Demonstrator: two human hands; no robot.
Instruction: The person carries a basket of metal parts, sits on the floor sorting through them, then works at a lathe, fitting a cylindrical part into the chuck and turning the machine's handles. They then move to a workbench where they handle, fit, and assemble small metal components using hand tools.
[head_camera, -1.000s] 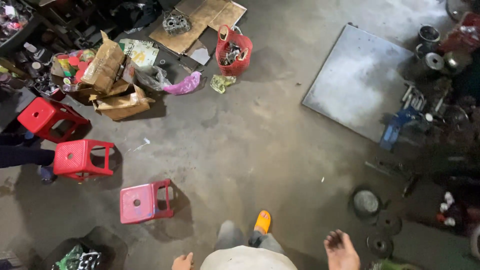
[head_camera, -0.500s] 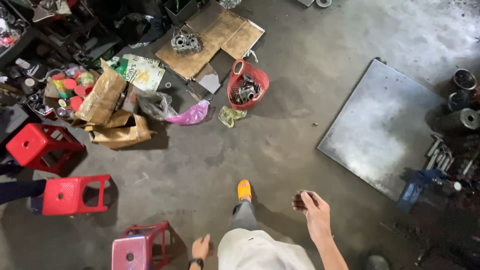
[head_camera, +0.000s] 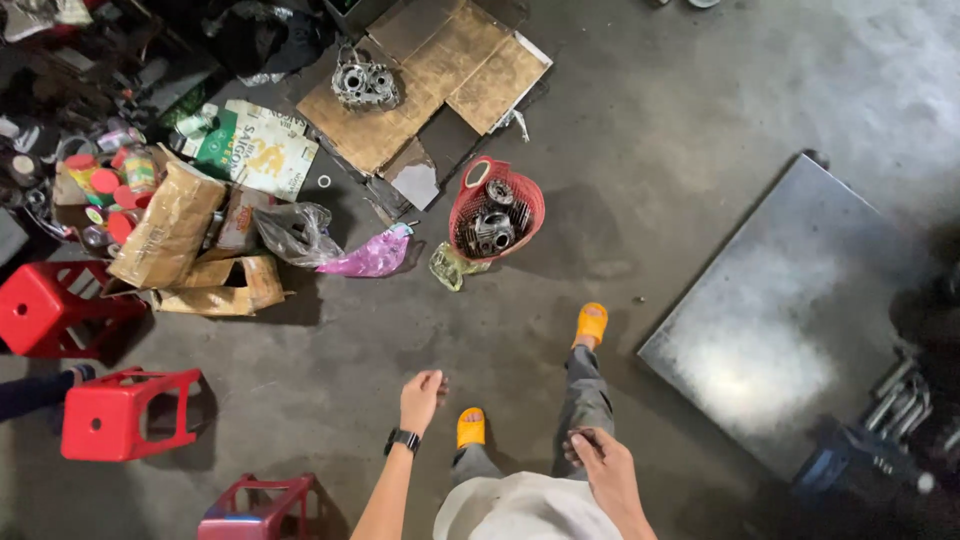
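My left hand hangs over the concrete floor with its fingers curled in and nothing in it; a dark watch sits on the wrist. Low in the view by my grey trouser leg, my right hand has its fingertips pinched on a small dark part. My feet wear orange sandals. Ahead stands a red mesh basket filled with metal gears, well beyond both hands.
A grey metal engine casing rests on flattened cardboard. Boxes, bags and jars are piled at the left. Three red stools stand at lower left. A large steel plate lies on the floor at right, with metal parts beyond it.
The view has moved forward toward the basket and cardboard. My right hand has dropped lower and nearer my leg; my left hand has swung up and forward.
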